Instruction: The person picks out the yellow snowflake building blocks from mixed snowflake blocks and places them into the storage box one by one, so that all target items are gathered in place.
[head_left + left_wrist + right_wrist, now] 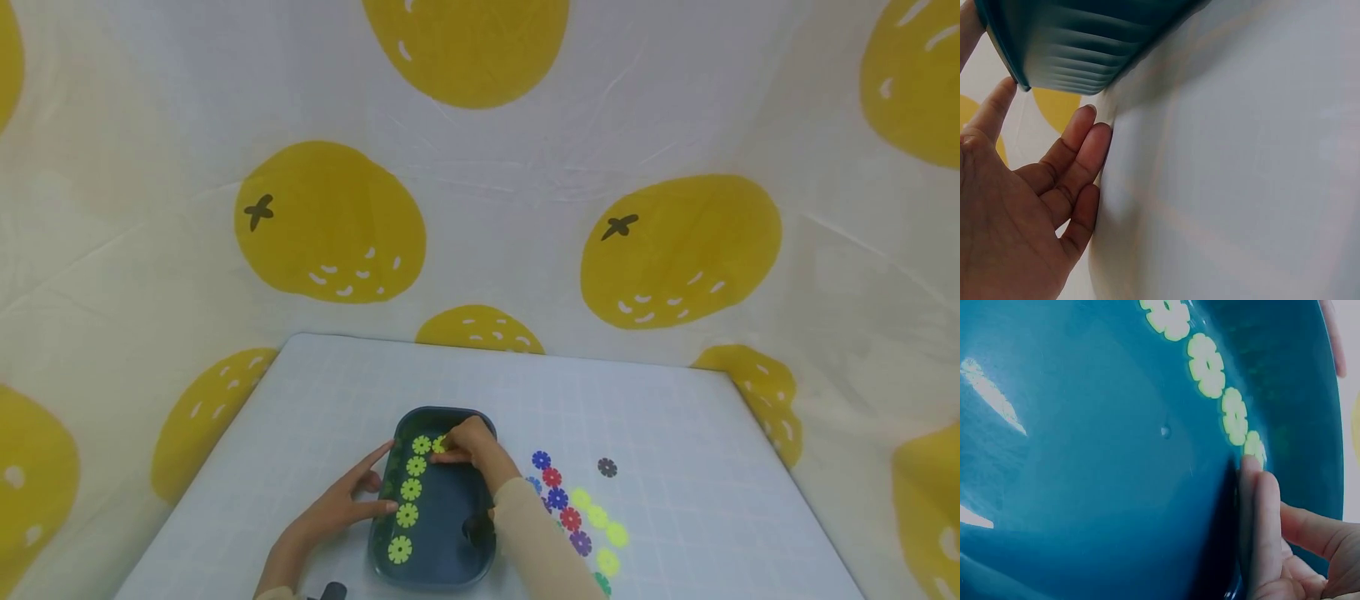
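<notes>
A dark teal tray (442, 550) stands on the table, with several yellow snowflake-shaped discs (411, 489) in a column along its left side. My left hand (330, 510) is at the tray's left side, thumb over the rim and index finger touching the edge farther up. In the left wrist view its other fingers (1088, 150) are loosely extended beside the tray. My right hand (471, 446) reaches into the far end and pinches another yellow disc (439, 444) beside the column's top piece. In the right wrist view its fingers (1266, 519) hide that disc.
Right of the tray lies a loose group of discs: blue (557, 498), red (571, 519), purple (581, 543), green (603, 583) and yellow (617, 534). A dark grey disc (607, 467) lies apart. A white curtain (502, 250) with yellow fruit prints hangs behind the table.
</notes>
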Demonstrator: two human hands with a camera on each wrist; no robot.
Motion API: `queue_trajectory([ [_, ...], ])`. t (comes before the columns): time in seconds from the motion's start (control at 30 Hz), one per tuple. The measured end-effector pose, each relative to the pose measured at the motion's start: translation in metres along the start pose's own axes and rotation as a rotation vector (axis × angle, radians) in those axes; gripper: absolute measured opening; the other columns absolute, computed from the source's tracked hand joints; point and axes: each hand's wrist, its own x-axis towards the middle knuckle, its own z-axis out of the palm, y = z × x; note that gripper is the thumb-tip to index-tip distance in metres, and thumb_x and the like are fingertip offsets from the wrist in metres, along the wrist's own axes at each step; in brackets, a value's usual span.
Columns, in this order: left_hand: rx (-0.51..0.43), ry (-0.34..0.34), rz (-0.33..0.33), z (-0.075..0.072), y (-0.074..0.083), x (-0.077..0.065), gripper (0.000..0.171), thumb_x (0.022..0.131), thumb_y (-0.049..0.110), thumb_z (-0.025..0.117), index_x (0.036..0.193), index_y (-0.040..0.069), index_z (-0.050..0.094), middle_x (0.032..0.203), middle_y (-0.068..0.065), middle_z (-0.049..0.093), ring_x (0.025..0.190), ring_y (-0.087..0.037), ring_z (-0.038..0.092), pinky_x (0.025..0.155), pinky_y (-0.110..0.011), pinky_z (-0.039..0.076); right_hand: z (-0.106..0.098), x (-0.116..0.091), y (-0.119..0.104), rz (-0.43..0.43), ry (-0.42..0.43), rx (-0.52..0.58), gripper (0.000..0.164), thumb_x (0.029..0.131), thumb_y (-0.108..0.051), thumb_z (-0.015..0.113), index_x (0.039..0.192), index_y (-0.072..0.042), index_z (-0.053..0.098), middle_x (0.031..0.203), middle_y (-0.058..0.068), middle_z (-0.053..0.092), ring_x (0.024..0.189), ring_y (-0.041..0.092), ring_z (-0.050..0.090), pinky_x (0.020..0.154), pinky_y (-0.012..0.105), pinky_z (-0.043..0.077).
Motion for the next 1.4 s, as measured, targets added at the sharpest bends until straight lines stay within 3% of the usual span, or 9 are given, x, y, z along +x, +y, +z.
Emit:
queue_trajectory([
  [0.13,0.005,0.002,-0.005,0.001,0.000,0.001,0.093,0.080,0.042,0.082,0.156,0.038,0.028,0.110,-0.003,0.057,0.104,-0.018,0.050,0.090,-0.047,0.043,0.003,0.001,0.002,0.004,0.011,0.062,0.019,0.090,0.003,0.064,0.104,0.017,0.062,0.086,0.028,0.072,0.081,0.034,0.074,0.073,0.033,0.059],
  [0.27,0.004,0.000,-0.005,0.000,0.000,0.001,0.093,0.079,0.041,0.082,0.156,0.039,0.028,0.109,-0.003,0.057,0.104,-0.018,0.050,0.089,-0.046,0.043,0.006,0.002,0.003,0.009,0.064,0.092,0.034,0.089,0.004,0.066,0.116,0.021,0.055,0.085,0.029,0.071,0.077,0.034,0.074,0.071,0.033,0.059],
  [0.57,-0.008,-0.003,0.017,0.000,0.000,0.000,0.092,0.081,0.039,0.081,0.155,0.039,0.028,0.110,-0.003,0.057,0.106,-0.018,0.051,0.091,-0.047,0.043,0.012,0.000,0.004,-0.021,0.171,0.043,0.056,0.086,0.010,0.063,0.135,0.023,0.039,0.093,0.030,0.064,0.072,0.033,0.074,0.064,0.031,0.059],
  [0.87,-0.009,-0.004,0.017,-0.001,0.001,-0.001,0.092,0.081,0.039,0.081,0.156,0.039,0.028,0.108,-0.003,0.057,0.105,-0.018,0.051,0.090,-0.046,0.043,0.013,-0.008,0.002,-0.055,0.208,0.004,0.059,0.085,0.011,0.062,0.138,0.021,0.037,0.120,0.041,0.055,0.071,0.032,0.074,0.062,0.032,0.059],
  [1.03,-0.013,-0.001,0.028,-0.002,0.001,0.000,0.092,0.081,0.039,0.081,0.155,0.039,0.028,0.106,-0.003,0.056,0.105,-0.018,0.051,0.089,-0.045,0.043,0.014,-0.008,0.001,-0.068,0.233,-0.036,0.056,0.087,0.008,0.061,0.137,0.020,0.040,0.124,0.042,0.053,0.068,0.030,0.074,0.061,0.032,0.058],
  [1.27,-0.005,0.000,0.035,-0.001,-0.001,0.001,0.092,0.080,0.039,0.082,0.155,0.038,0.029,0.106,-0.002,0.057,0.105,-0.018,0.052,0.089,-0.046,0.044,0.011,-0.009,0.000,-0.069,0.236,-0.085,0.050,0.091,0.002,0.059,0.135,0.020,0.042,0.101,0.032,0.060,0.069,0.030,0.074,0.060,0.031,0.058],
  [1.4,-0.003,0.005,0.028,-0.001,-0.002,0.001,0.092,0.080,0.040,0.082,0.155,0.038,0.029,0.106,-0.002,0.057,0.105,-0.018,0.052,0.089,-0.045,0.045,0.007,-0.013,-0.006,-0.076,0.195,-0.071,0.036,0.091,0.000,0.061,0.120,0.020,0.053,0.089,0.028,0.067,0.067,0.028,0.074,0.058,0.028,0.057],
])
